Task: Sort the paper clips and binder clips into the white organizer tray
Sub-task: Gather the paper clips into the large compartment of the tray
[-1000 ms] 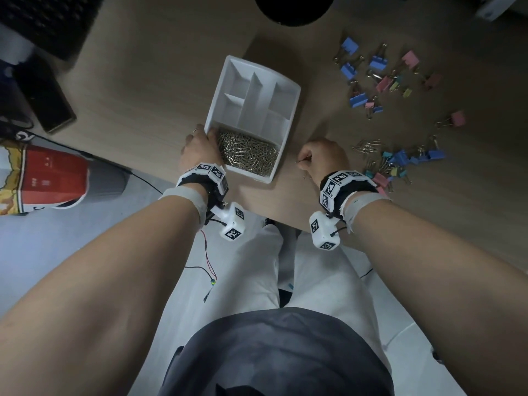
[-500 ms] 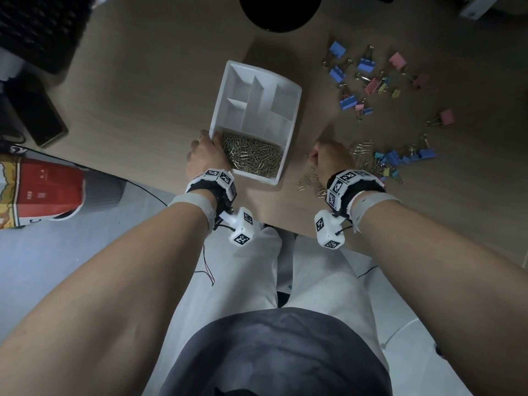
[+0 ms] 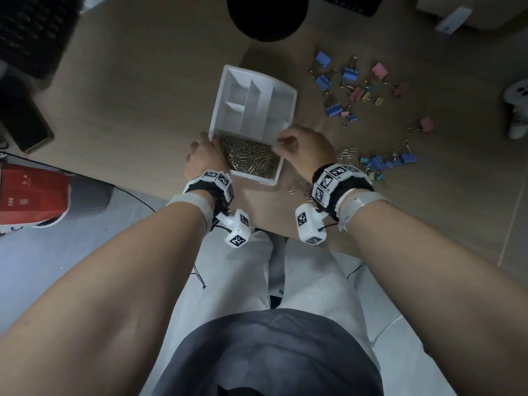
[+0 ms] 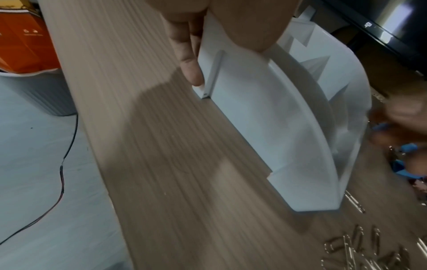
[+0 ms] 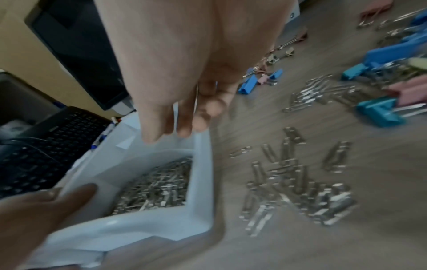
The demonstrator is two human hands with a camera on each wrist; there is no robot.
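A white organizer tray [image 3: 292,110] [image 4: 265,118] [image 5: 201,164] lies on the wooden desk. Its near compartment is full of silver paper clips [image 3: 248,160] [image 5: 157,188]; the other compartments look bare. My left hand [image 3: 204,155] grips the tray's near-left corner, with its fingers [image 4: 187,60] along the outer wall. My right hand [image 3: 285,144] [image 5: 184,118] hovers over the near compartment's right rim and pinches a few paper clips. Loose paper clips [image 3: 300,187] [image 5: 295,191] [image 4: 360,254] lie right of the tray. Coloured binder clips [image 3: 350,73] [image 5: 379,111] are scattered further right.
A second bunch of binder clips [image 3: 388,161] lies beside my right wrist. A black round object [image 3: 267,15] stands behind the tray, with a keyboard [image 3: 31,30] and a phone [image 3: 23,121] at the left. A red bin [image 3: 31,192] stands on the floor below the desk edge.
My right hand has moved left from the loose paper clips on the desk to above the tray's near compartment. The left hand has kept its hold on the tray corner.
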